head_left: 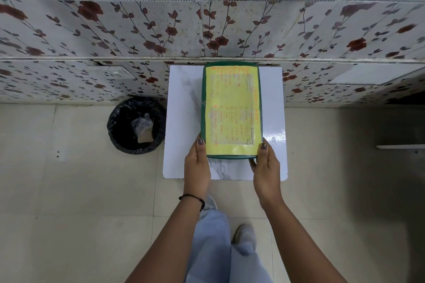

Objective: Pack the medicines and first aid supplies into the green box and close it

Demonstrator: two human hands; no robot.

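Note:
The green box (203, 108) sits on a small white marble-patterned table (184, 122), its long side running away from me. Its lid is down and carries a yellow sheet (231, 108) with orange handwriting, taped on. My left hand (197, 163) grips the box's near left corner, thumb on the lid. At the near right corner my right hand (265, 167) holds the box the same way. No medicines or first aid supplies are visible; the inside of the box is hidden.
A black-lined waste bin (136, 125) with a scrap of plastic and paper stands on the floor left of the table. A flower-patterned wall (115, 37) rises right behind the table. My legs and a shoe show below on the beige tiled floor.

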